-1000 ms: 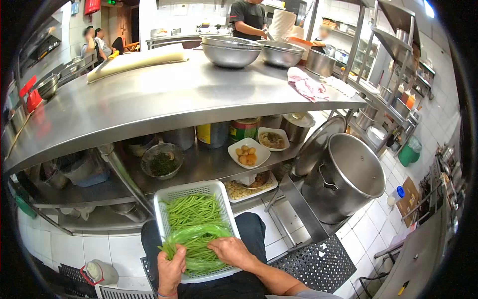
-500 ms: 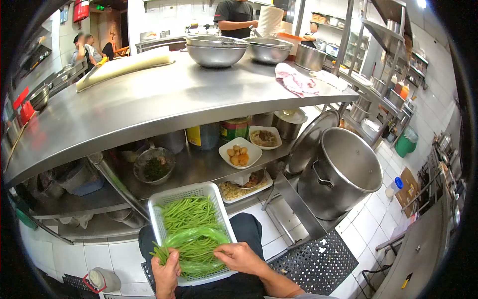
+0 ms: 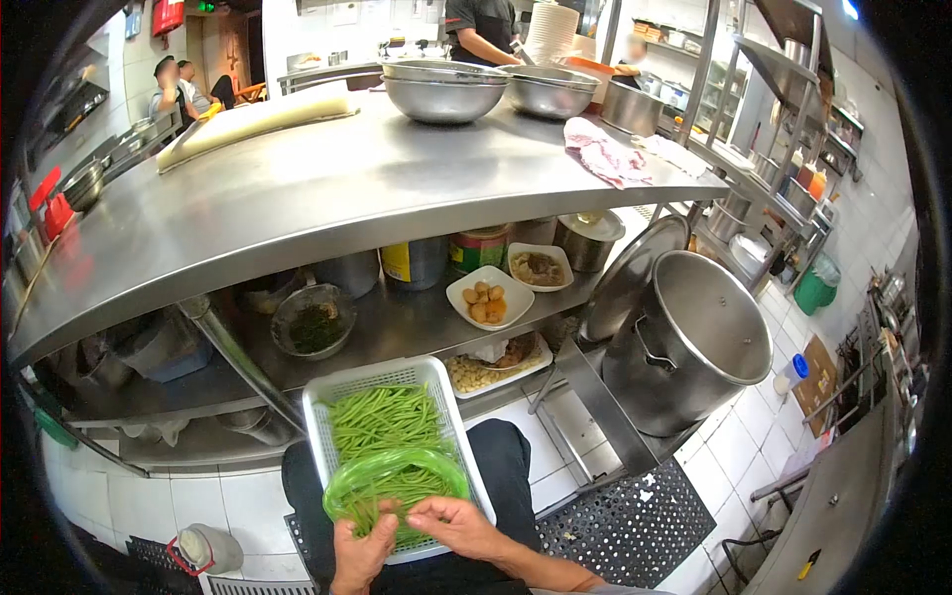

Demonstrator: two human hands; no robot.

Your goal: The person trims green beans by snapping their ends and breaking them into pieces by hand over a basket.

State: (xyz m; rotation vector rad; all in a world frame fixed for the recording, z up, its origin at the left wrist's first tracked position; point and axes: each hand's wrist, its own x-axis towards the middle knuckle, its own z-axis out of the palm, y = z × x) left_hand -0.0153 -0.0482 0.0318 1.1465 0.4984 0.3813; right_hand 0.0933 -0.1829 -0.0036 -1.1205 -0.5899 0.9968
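Note:
A white perforated plastic basket (image 3: pixel 458 421) sits on my lap, its far part filled with green beans (image 3: pixel 387 421). In its near part lies an open, see-through green plastic bag (image 3: pixel 448 474) with more beans inside. My left hand (image 3: pixel 363 545) is closed at the bag's near edge, with a few thin green beans between thumb and fingers. My right hand (image 3: pixel 458 528) comes in from the right, its thumb and forefinger pinched close to the left fingertips. Whatever is in that pinch is too small to make out.
Ahead stands a steel table (image 3: pixel 297 188) with metal bowls (image 3: pixel 444 99) on top. Its lower shelf holds a bowl of round peeled pieces (image 3: pixel 486 302) and a bowl of chopped greens (image 3: pixel 315 322). A large steel pot (image 3: pixel 684 327) is at right; a white bucket (image 3: pixel 210 550) stands left.
My right hand has moved left, from the bag's right side to my left fingertips. The beans in my left hand have shifted from left of the bag to over it. The view has shifted slightly.

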